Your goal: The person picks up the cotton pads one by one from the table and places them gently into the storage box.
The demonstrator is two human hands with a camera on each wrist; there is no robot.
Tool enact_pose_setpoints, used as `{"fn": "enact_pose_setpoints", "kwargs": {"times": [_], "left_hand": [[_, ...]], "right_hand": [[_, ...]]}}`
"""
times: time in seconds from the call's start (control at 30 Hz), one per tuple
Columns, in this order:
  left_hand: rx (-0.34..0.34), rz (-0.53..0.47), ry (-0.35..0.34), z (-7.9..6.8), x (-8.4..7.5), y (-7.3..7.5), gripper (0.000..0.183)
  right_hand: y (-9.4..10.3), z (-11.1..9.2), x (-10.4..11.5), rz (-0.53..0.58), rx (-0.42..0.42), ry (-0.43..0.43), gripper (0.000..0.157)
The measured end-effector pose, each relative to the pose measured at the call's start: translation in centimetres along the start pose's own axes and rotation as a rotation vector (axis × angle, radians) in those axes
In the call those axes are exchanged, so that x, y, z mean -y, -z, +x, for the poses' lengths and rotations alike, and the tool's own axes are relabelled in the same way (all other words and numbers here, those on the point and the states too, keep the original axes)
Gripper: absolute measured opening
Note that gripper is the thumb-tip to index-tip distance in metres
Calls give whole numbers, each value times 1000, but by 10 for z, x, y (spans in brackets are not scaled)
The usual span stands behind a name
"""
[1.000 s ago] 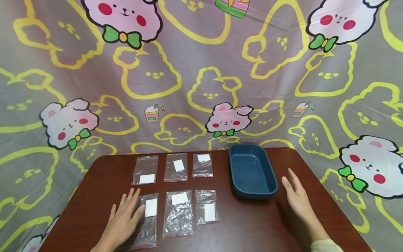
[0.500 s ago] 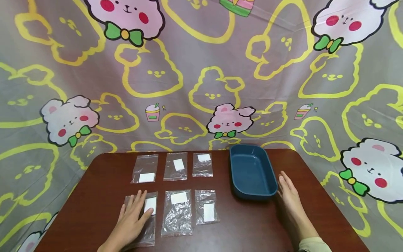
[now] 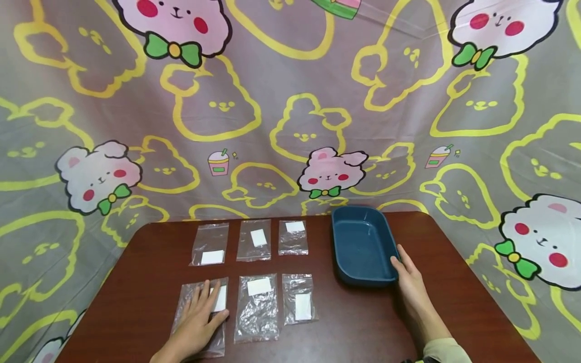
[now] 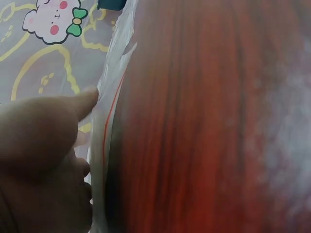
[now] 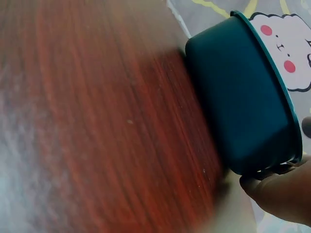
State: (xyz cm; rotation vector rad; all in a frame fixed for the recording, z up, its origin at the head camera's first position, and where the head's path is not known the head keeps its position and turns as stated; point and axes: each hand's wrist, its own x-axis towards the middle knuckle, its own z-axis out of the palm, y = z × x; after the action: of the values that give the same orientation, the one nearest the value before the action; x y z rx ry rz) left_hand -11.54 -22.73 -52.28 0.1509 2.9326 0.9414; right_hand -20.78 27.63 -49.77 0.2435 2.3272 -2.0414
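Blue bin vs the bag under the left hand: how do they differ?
The blue bin is opaque; the front-left bag is clear. The bin is deep and open-topped; the bag lies flat. The right hand touches the bin's rim; the left hand partly covers the bag. Both rest on the table.

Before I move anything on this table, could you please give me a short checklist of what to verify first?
1. Left hand over the near-left clear zip bag: ok, fingers extended across it.
2. That bag's white card uncovered: not ok, fingers overlap its edge.
3. Right hand at the blue plastic bin: ok, thumb at the rim.
4. Bin upright on the wooden table: ok.
5. Other five clear zip bags lying apart from both hands: ok.
6. Card inside the near-left bag or outside it: cannot tell.
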Motion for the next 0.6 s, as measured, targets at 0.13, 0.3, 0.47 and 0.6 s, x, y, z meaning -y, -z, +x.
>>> {"fn": "enact_pose_setpoints", "kwargs": {"times": [0.13,0.3,0.47,0.6], "left_hand": [[-41,2,-40,-2,3,-5,73],[-55,1,-47,-5,7,-9,69],[-73,-13,-62,-4,8,-12,65],[-108,-2,-92,-4,9,-12,60]], "right_hand": [[-2,2,-5,-34,-13,23,65],[-4,3,-11,-92,-12,32,66],[-4,2,-11,-111,-11,35,66],[-6,1,-10,-122,-31,30,65]]}}
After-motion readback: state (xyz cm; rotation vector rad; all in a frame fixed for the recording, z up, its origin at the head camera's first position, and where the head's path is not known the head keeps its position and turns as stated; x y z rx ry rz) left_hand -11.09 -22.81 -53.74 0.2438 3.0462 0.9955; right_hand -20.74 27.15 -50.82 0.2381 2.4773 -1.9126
